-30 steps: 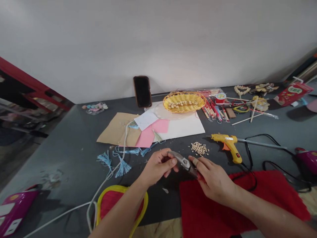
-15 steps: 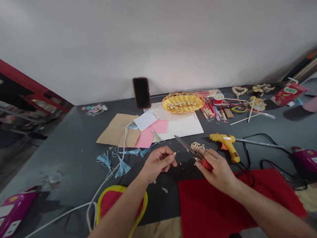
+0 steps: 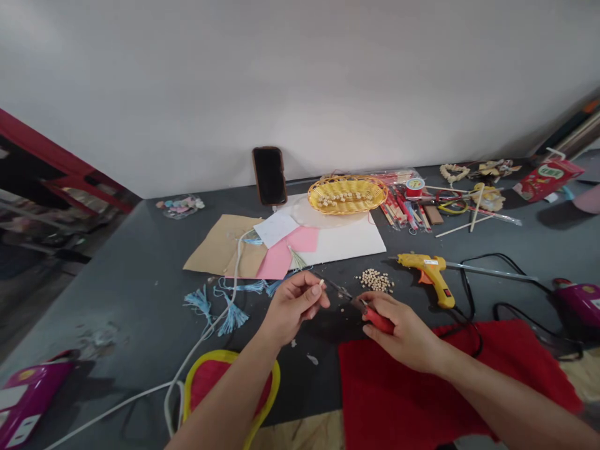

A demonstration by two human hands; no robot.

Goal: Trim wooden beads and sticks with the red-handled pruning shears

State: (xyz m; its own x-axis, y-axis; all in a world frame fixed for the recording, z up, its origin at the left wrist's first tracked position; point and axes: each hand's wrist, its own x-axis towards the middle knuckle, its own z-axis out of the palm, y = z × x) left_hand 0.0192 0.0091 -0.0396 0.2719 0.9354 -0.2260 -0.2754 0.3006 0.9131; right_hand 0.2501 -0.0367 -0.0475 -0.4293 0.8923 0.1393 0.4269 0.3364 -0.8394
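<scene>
My left hand (image 3: 296, 307) pinches a small pale stick-like piece (image 3: 321, 283) between thumb and fingers, its tip showing above them. In my right hand (image 3: 402, 330) is a pair of scissors (image 3: 344, 292) with red handles, fingers wrapped around the grips. The dark blades point left and reach the pale piece at my left fingertips. Whether they touch it I cannot tell. Just beyond the scissors lies a pile of small pale bits (image 3: 376, 280) on the dark table. A few crumbs are scattered below the blades.
A yellow glue gun (image 3: 429, 272) with a black cord lies right of the pile. Behind are a yellow wicker basket (image 3: 347, 195) and a leaning phone (image 3: 269, 176). Blue tassels (image 3: 232, 319) and a white cable (image 3: 206, 334) lie left; a red cloth (image 3: 450, 387) covers the front right.
The scissors have moved left and down, bringing their blades to the piece in my left hand. My left hand has shifted slightly left and up. More of the pile shows.
</scene>
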